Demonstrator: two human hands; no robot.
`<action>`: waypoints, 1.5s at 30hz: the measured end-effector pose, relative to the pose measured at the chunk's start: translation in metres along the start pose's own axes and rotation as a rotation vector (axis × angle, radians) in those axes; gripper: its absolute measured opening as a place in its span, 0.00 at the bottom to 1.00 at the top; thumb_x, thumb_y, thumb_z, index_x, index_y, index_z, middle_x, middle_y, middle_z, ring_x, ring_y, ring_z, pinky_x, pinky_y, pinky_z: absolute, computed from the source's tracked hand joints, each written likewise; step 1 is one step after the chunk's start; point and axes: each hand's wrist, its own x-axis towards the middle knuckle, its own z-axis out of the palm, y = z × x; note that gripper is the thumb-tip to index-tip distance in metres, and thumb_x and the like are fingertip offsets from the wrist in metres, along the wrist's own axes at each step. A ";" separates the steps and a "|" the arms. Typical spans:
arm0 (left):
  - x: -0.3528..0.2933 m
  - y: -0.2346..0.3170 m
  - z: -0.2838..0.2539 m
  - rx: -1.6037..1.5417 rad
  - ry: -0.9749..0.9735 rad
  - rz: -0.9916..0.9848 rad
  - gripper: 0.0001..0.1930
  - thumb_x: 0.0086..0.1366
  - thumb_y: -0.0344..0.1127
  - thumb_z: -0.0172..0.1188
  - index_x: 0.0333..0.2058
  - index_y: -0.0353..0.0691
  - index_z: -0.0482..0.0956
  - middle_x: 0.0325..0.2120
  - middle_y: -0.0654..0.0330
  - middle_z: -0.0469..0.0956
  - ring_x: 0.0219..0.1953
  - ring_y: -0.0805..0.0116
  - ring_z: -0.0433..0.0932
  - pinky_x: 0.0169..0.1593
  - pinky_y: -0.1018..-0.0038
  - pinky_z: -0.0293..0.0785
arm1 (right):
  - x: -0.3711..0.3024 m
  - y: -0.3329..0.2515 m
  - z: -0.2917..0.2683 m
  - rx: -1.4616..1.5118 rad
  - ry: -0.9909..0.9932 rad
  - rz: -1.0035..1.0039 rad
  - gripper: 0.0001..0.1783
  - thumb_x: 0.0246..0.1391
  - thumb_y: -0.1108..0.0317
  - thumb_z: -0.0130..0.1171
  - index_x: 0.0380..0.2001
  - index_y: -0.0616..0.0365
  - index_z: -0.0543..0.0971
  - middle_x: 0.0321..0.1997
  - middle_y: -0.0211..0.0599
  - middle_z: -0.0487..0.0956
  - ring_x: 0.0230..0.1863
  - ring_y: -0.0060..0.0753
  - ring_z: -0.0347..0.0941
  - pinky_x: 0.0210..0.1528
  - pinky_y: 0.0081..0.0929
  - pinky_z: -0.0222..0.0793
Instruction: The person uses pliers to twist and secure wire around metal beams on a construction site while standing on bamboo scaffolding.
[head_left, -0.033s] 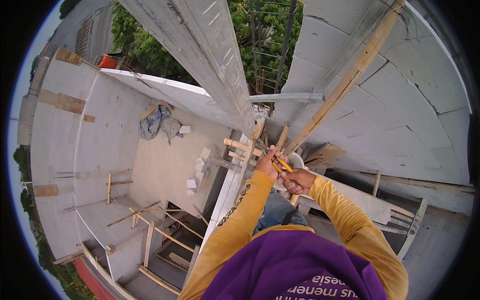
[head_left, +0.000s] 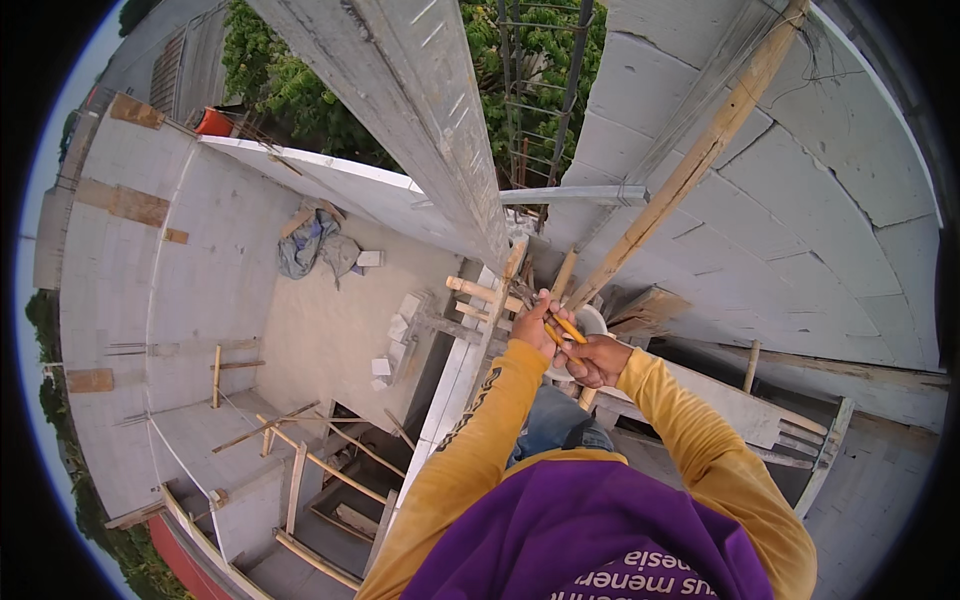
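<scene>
A pair of pincers with orange handles (head_left: pixel 568 327) is between my hands, in front of my legs. My right hand (head_left: pixel 602 362) is closed round the lower ends of the handles. My left hand (head_left: pixel 535 328) is closed on the pincers further up, its thumb stretched along toward the dark head. The jaws are small and partly hidden among timber, so what they touch cannot be made out. Just beyond my left hand are short wooden pieces (head_left: pixel 474 290) at the foot of a tall grey beam (head_left: pixel 430 130). A pale bucket (head_left: pixel 592 322) stands behind my hands.
A long wooden pole (head_left: pixel 700 150) slants up to the right before a grey block wall (head_left: pixel 830 250). Left, beyond a narrow wall top (head_left: pixel 450 390), a lower floor (head_left: pixel 330 320) holds blocks and a crumpled sheet (head_left: pixel 318 245). Timber framing surrounds a dark opening (head_left: pixel 345 470) below.
</scene>
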 end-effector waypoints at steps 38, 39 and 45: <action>-0.019 0.009 0.007 0.146 0.152 -0.045 0.15 0.64 0.42 0.59 0.42 0.39 0.70 0.40 0.51 0.77 0.46 0.56 0.77 0.53 0.63 0.73 | 0.010 0.005 0.008 -0.587 0.399 -0.072 0.12 0.61 0.63 0.53 0.38 0.63 0.73 0.32 0.38 0.78 0.30 0.27 0.77 0.31 0.25 0.75; -0.020 0.010 0.006 0.142 0.142 -0.042 0.16 0.64 0.43 0.59 0.42 0.39 0.70 0.41 0.50 0.77 0.46 0.55 0.77 0.53 0.63 0.73 | 0.009 0.006 0.012 -0.521 0.399 -0.076 0.13 0.61 0.63 0.53 0.40 0.63 0.73 0.33 0.38 0.78 0.33 0.28 0.77 0.34 0.27 0.75; -0.022 0.015 -0.001 0.041 0.139 -0.025 0.23 0.68 0.53 0.49 0.44 0.35 0.70 0.42 0.48 0.77 0.50 0.55 0.75 0.54 0.60 0.71 | -0.006 0.006 0.031 -0.204 0.290 -0.079 0.19 0.58 0.66 0.54 0.52 0.60 0.69 0.47 0.42 0.76 0.49 0.36 0.75 0.47 0.39 0.72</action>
